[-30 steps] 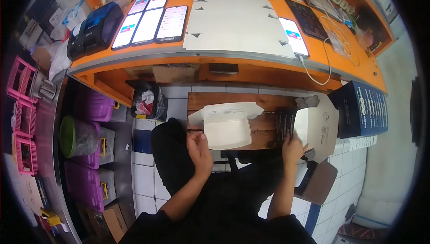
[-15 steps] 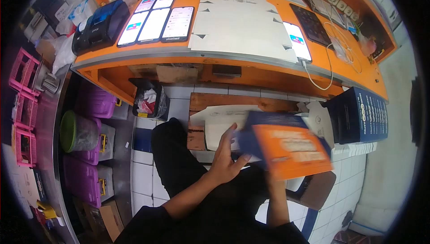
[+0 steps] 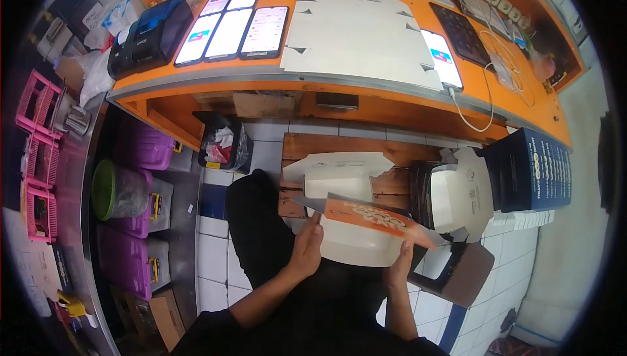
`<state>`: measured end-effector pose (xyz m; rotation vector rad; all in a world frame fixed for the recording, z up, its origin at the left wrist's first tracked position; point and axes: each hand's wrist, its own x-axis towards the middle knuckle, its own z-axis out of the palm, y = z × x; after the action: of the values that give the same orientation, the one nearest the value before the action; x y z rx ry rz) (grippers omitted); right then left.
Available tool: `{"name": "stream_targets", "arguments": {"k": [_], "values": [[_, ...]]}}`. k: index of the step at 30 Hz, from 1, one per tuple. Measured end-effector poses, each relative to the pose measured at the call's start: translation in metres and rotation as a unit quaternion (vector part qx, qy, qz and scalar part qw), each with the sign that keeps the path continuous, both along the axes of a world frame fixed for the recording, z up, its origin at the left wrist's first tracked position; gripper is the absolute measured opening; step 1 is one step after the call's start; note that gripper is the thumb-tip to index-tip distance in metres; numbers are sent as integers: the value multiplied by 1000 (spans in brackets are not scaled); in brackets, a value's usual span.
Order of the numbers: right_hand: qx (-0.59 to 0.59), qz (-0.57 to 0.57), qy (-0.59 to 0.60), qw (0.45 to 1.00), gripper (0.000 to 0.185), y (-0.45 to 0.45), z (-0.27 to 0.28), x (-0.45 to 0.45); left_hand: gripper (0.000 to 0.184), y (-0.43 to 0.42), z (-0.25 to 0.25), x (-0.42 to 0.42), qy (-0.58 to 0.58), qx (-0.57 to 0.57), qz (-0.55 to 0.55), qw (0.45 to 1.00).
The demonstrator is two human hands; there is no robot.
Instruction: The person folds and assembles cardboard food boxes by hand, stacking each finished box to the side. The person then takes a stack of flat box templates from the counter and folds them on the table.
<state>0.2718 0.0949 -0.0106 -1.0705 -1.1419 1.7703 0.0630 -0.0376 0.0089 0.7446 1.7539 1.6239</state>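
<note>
You just turned the box [image 3: 359,245], so its white inside faces you. Your left hand [image 3: 305,250] and right hand [image 3: 398,270] hold its sides by the wooden table's [image 3: 393,181] near edge.

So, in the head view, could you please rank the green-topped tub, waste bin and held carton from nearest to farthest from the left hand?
1. Held carton, gripped by the left hand
2. Waste bin, ahead, leftward
3. Green-topped tub, farther left
</note>
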Motion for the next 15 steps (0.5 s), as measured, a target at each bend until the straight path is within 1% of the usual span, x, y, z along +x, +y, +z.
{"name": "stream_targets", "arguments": {"k": [1, 2, 3, 4, 5, 6, 7, 8, 9, 11, 13, 15], "values": [[-19, -10, 10, 1000, 59, -2, 7, -2, 59, -6, 3, -1, -31, -58, -55, 996], [-21, -11, 8, 1000, 59, -3, 0, 4, 56, -8, 4, -2, -62, -115, -111, 985], [-37, -10, 2, 999, 58, -3, -12, 15, 53, -6, 7, 7, -81, -52, -83, 992], [-53, -10, -4, 999, 57, -4, -9, 17, 53, -7, 4, 11, -83, -54, -86, 991], [-26, -20, -86, 996, 53, -6, -4, 19, 54, -9, -2, 17, -50, -63, -76, 994], [-28, -22, -89, 995, 53, -6, 0, 17, 54, -11, -5, 20, -16, -73, -66, 995], [-13, 3, -86, 996, 52, -8, 3, 17, 54, -9, 1, 22, -18, -75, -68, 995], [2, 28, -83, 996, 51, -9, 4, 17, 55, -6, 8, 22, -30, -101, -65, 992], [0, 27, -85, 996, 51, -12, 6, 18, 57, -5, 12, 22, -42, -127, -62, 989], [-44, 27, -49, 997, 52, -16, 8, 20, 58, -9, 1, 18, -53, -136, -75, 986], [-45, 22, -59, 997, 52, -19, 0, 25, 59, -10, -2, 18, -65, -145, -90, 983], [-48, 18, -68, 996, 53, -24, -3, 28, 58, -10, -2, 21, -43, -165, -75, 983]]}}
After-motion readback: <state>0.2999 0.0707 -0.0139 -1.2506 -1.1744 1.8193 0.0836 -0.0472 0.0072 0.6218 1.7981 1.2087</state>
